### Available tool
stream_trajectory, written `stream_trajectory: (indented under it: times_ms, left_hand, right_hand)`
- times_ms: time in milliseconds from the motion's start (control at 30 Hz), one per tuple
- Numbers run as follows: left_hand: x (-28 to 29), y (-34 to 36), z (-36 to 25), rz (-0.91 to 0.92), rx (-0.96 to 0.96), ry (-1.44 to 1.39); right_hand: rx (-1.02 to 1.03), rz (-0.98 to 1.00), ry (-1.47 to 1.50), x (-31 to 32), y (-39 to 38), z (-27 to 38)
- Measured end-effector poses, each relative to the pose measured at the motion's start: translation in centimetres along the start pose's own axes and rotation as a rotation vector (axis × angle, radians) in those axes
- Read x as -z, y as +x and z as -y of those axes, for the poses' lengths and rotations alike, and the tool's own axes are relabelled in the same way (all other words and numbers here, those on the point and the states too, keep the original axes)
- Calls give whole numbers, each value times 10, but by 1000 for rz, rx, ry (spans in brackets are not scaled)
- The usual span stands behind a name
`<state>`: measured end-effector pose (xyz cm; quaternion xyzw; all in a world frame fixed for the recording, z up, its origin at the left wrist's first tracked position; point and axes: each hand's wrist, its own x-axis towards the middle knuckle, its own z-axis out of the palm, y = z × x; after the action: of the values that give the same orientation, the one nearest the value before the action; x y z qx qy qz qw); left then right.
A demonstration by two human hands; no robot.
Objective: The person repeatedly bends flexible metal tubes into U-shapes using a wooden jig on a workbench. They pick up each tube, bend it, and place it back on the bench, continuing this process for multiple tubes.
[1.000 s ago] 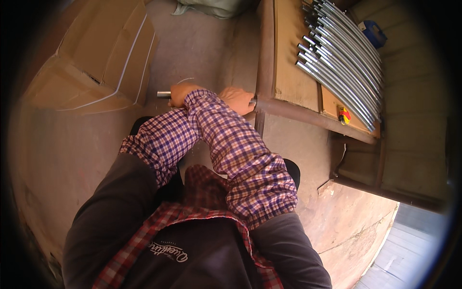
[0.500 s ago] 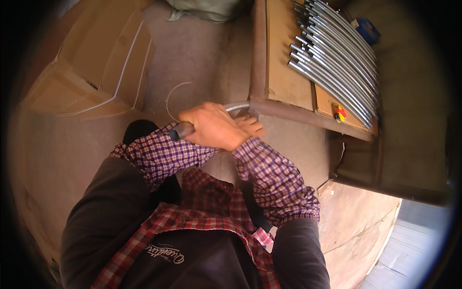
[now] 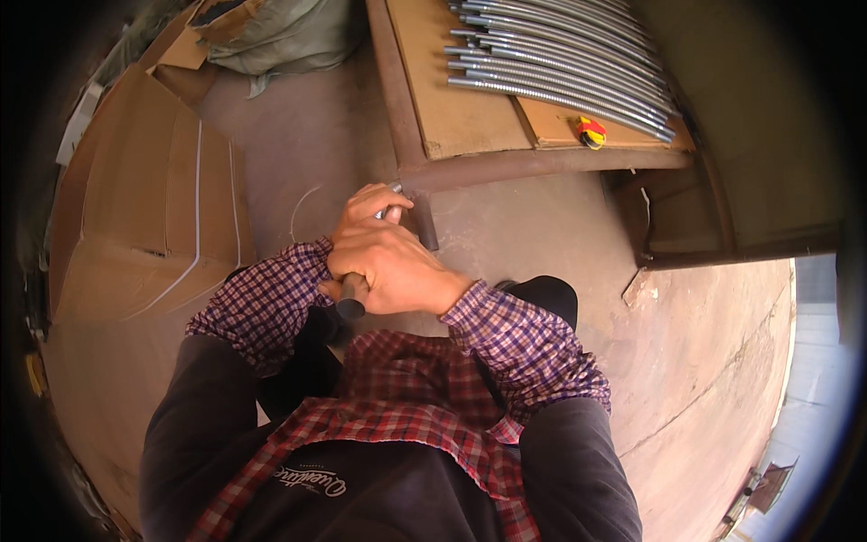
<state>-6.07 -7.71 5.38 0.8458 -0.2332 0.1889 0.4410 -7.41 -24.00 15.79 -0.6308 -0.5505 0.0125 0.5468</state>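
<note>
My right hand (image 3: 397, 265) is closed around a flexible metal tube, whose dark round end (image 3: 351, 303) sticks out toward my body. Just beyond it, my left hand (image 3: 363, 210) is curled, with a short shiny piece of metal tube (image 3: 392, 191) showing at its fingers. My hands hide the tube's middle, so how the two visible parts join cannot be seen. Both hands are close together in front of my chest, near the brown table's (image 3: 506, 163) corner. On that table lies a row of similar silver corrugated tubes (image 3: 560, 68).
A red and yellow tape measure (image 3: 591, 133) sits on the cardboard sheet (image 3: 452, 117) near the table's front edge. At the left stands a large strapped cardboard box (image 3: 135, 199). Behind it is a grey-green sack (image 3: 298, 45). A table leg (image 3: 426, 221) rises just beyond my hands.
My view has turned, so the table appears farther left and up. The tube's dark end has swung from pointing left to pointing toward me. My left hand now shows beyond the right.
</note>
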Motion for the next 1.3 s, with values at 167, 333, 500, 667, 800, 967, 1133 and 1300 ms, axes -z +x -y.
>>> stream_trajectory:
  times_ms: [167,333,500,667,800,967,1133,1300]
  left_hand:
    - [-23,40,-15,-143,-144,61]
    - [-50,64,-28,-84,132,306]
    - [-76,82,-31,84,224,475]
    - [-94,91,-30,175,228,507]
    - [-99,97,-32,284,185,628]
    - [-107,98,-36,200,94,698]
    - [-112,99,-31,224,168,788]
    - [-121,102,-24,227,227,882]
  right_hand:
    - [-94,-306,213,39,-11,-9]
    - [-497,-798,468,77,-32,-14]
    - [-615,-1418,322,80,-56,-73]
    - [-806,-1647,-40,82,-79,-134]
    - [-917,-1665,-101,83,-96,-159]
    - [-946,-1696,-28,84,-102,-170]
    - [-1013,-1643,2,86,-98,-179]
    - [-1041,-1628,-19,88,-89,-191]
